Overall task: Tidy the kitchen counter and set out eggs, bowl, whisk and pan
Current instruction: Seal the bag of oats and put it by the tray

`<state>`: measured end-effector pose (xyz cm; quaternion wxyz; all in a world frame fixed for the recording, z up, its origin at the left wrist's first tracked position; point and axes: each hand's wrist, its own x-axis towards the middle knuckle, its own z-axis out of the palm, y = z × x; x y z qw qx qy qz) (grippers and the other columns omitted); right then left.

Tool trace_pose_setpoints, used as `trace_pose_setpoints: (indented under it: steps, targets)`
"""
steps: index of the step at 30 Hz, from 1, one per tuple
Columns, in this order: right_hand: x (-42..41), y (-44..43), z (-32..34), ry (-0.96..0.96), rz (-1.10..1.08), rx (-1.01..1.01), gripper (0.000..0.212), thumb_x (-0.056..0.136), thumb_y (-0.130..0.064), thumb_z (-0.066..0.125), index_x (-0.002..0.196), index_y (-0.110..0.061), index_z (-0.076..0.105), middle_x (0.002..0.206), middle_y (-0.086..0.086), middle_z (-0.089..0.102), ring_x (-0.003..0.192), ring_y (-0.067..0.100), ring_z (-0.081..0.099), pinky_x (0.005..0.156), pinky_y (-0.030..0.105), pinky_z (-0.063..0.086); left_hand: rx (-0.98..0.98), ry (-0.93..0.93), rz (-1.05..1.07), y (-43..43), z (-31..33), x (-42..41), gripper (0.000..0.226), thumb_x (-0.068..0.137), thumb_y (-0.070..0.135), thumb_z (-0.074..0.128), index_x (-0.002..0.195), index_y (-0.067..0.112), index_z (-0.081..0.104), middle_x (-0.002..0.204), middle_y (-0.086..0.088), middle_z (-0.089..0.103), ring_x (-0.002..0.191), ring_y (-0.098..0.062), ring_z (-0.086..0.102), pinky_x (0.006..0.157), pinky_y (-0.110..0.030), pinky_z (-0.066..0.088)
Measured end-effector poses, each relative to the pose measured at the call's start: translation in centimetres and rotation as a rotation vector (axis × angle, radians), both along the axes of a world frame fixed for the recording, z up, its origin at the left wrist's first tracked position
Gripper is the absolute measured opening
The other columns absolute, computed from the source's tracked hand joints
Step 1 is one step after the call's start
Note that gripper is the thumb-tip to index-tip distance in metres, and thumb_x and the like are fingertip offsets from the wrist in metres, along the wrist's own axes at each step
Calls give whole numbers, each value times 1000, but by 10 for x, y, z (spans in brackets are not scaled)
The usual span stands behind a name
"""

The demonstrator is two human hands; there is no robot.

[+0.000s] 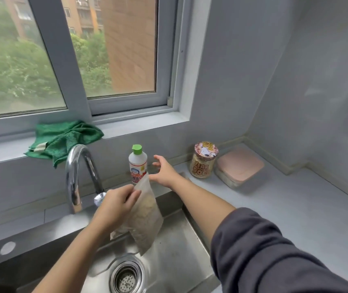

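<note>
Just over the sink [179, 254], the left hand [116, 205] pinches the bag [147, 220]; the right hand [164, 171], spread open, hovers beside the bottle [137, 163].

- The faucet [78, 178] arches over the sink's [179, 246] back left; a dish-soap bottle [137, 163] stands just right
- A jar [203, 160] and pink-lidded container [239, 167] fill the back corner
- Bare surface [285, 212] stretches in front of them

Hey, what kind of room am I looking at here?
Most likely a home kitchen: a stainless steel sink with a curved chrome tap, a white bottle with a green cap behind it, and a grey counter alongside.
</note>
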<state>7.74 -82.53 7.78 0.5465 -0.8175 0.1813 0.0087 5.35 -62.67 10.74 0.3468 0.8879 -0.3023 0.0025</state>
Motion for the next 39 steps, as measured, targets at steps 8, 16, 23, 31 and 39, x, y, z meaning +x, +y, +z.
trace_pose_setpoints:
  steps: [8, 16, 23, 31, 39]
  targets:
    - [52, 13, -23, 1, -19, 59, 70, 66, -11, 86, 126, -13, 51, 122, 6, 63, 112, 21, 59, 99, 40, 48, -91, 57, 50, -1, -11, 6, 47, 92, 22, 60, 53, 23, 33, 44, 6, 33, 46, -4, 38, 53, -17, 32]
    - [-19, -26, -11, -141, -130, 138, 58, 70, -10, 83, 121, -12, 56, 115, 5, 66, 102, 15, 63, 82, 28, 52, -86, 76, 27, -14, -13, -7, 47, 92, 25, 59, 53, 23, 34, 43, 5, 35, 49, -10, 33, 51, -25, 31]
    - [-172, -70, 29, -169, -204, 77, 55, 74, -13, 81, 123, -19, 57, 109, -5, 67, 96, 4, 62, 74, 15, 50, -46, 40, -60, -69, 7, -70, 43, 93, 27, 56, 57, 16, 35, 48, 2, 37, 49, -12, 32, 50, -26, 28]
    - [-384, -106, 64, -202, -414, -62, 48, 75, -23, 80, 116, -28, 56, 110, -12, 65, 99, -1, 59, 74, 13, 45, -189, 103, -248, -134, 39, -219, 43, 93, 26, 54, 59, 9, 34, 53, 1, 34, 52, -13, 30, 52, -31, 26]
    - [-636, -133, 81, -197, -667, -179, 51, 74, -29, 80, 119, -28, 57, 110, -13, 67, 100, 2, 61, 84, 22, 49, -164, 120, -569, -206, 57, -415, 43, 93, 24, 54, 58, 15, 30, 54, 3, 27, 51, -10, 24, 49, -26, 21]
